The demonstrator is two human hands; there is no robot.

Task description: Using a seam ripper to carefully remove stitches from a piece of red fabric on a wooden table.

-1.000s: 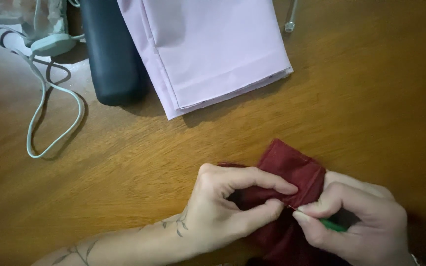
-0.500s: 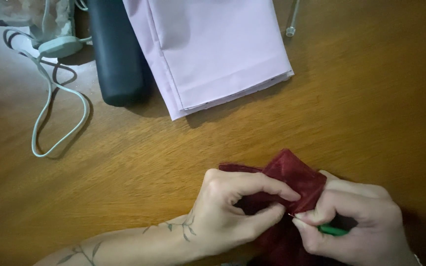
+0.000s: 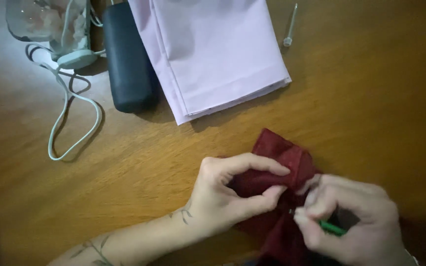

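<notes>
Green tool [image 3: 332,228] mostly hidden inside right hand [image 3: 351,221].

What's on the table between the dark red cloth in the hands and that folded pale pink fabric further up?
Nothing: the head view shows only bare wooden table between the dark red cloth and the folded pale pink fabric.

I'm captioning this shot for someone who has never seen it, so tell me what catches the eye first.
The eye lands low and right of centre, where the left hand pinches a dark red piece of fabric and the right hand grips a thin green tool against it. Above them, a folded pale lilac cloth lies on the wooden table, with a dark oblong case left of it.
</notes>
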